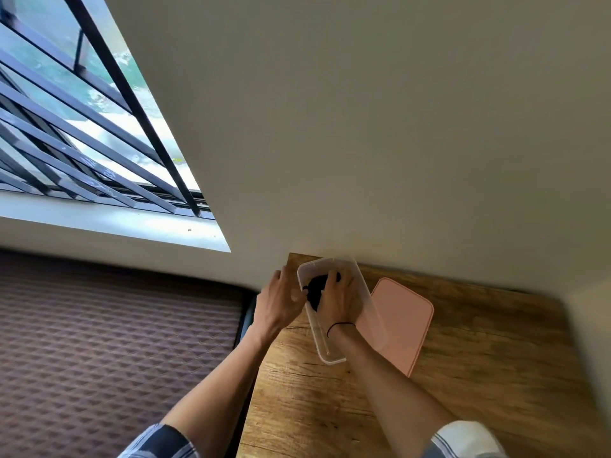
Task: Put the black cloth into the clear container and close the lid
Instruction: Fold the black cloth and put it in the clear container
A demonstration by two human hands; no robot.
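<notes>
A clear plastic container stands on the wooden table near the wall. The black cloth lies bunched inside it at the far end. My right hand reaches down into the container and presses on the cloth, its fingers curled over it. My left hand rests against the container's left outer wall, its fingers touching the rim. A pink lid lies flat on the table just right of the container, partly under its edge.
The wooden table stretches right and toward me, against a plain wall. A bed with a brown quilted cover lies left of the table. A barred window is at the upper left.
</notes>
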